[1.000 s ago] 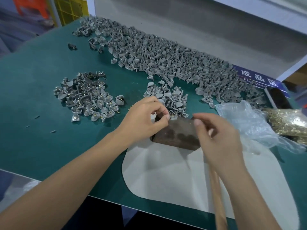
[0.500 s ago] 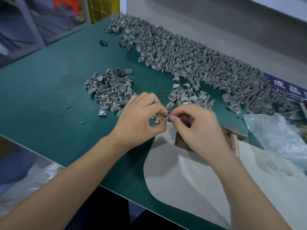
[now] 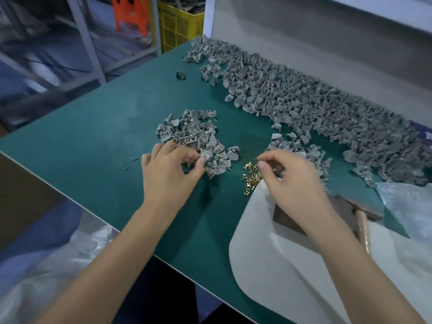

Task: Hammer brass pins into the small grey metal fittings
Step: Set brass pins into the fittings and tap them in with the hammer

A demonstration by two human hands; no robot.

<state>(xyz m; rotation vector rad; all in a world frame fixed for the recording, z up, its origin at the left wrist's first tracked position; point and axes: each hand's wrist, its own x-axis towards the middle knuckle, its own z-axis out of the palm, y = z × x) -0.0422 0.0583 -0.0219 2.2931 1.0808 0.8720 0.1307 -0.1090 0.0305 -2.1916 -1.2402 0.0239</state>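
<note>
The left hand (image 3: 168, 169) pinches a grey fitting (image 3: 205, 155) at the pile's near edge; the right hand (image 3: 287, 181), fingers curled, pinches at loose brass pins (image 3: 251, 175) beneath it.

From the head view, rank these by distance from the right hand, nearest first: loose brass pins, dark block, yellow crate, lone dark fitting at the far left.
1. Brass pins: at the fingertips of the right hand, just to its left.
2. Dark block: partly under the wrist, too close to the pins to rank firmly.
3. Lone dark fitting: far left on the mat.
4. Yellow crate: beyond the table's far edge.
</note>
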